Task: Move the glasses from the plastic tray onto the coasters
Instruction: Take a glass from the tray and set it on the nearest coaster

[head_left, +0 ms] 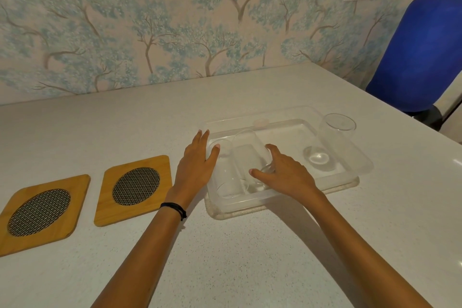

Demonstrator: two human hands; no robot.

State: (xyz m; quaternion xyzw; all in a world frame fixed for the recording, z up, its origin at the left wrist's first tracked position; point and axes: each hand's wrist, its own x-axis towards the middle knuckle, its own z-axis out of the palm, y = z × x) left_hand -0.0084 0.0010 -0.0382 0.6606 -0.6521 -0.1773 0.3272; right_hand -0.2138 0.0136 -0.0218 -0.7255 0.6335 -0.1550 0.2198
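While both hands are reaching into the plastic tray (360, 170), the left hand (197, 167) is lying open against one glass (226, 172) and the right hand (282, 172) is cupping the next glass (250, 155), not clamped yet. Clear glass is probably slick and breakable, so I'd be gripping around the middle; both coasters (136, 189) are sitting empty left of the left hand.

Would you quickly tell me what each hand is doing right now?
Left hand: open, fingers against the left glass, not gripping.
Right hand: open, curling around the middle glass, not lifted.
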